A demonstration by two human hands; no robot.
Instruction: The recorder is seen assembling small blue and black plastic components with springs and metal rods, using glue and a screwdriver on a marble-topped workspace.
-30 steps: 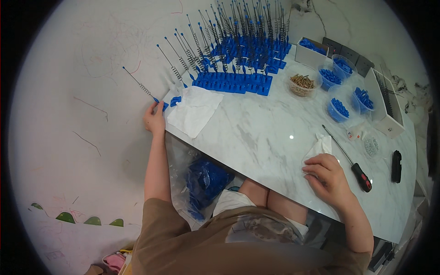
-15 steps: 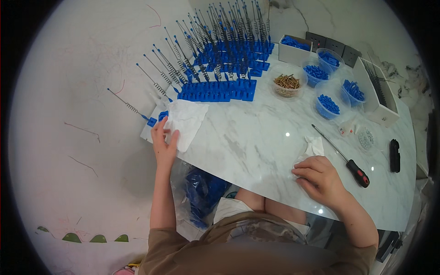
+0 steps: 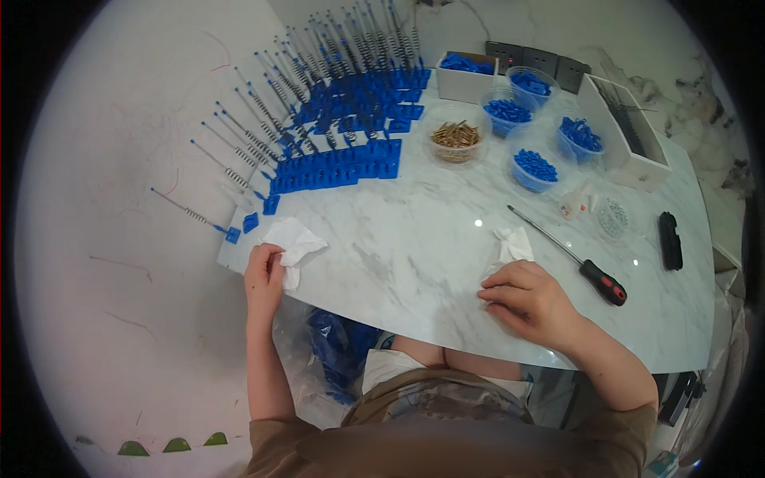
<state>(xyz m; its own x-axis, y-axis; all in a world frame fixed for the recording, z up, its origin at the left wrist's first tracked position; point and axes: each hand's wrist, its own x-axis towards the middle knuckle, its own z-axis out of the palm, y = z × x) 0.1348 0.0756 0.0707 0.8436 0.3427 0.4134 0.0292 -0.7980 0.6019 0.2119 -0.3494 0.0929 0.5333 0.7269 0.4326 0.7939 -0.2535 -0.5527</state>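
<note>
Left hand (image 3: pixel 264 275) clutching white tissue (image 3: pixel 293 243), right hand (image 3: pixel 530 301) on tissue (image 3: pixel 510 247), tubs (image 3: pixel 532 169) of blue parts, bowl (image 3: pixel 455 143) of brass screws

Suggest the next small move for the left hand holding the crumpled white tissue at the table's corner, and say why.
Probably draw the left hand rightward, wiping the crumpled white tissue across the white marble tabletop. The tissue is gripped at the table's near-left corner, bare marble lies beside it, and the small blue plastic pieces sit just above, best avoided.

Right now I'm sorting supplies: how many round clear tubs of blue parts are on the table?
4, all at the far right of the marble table: one by the wall, one beside the tub of brass screws, one by the white box, one nearest.
</note>
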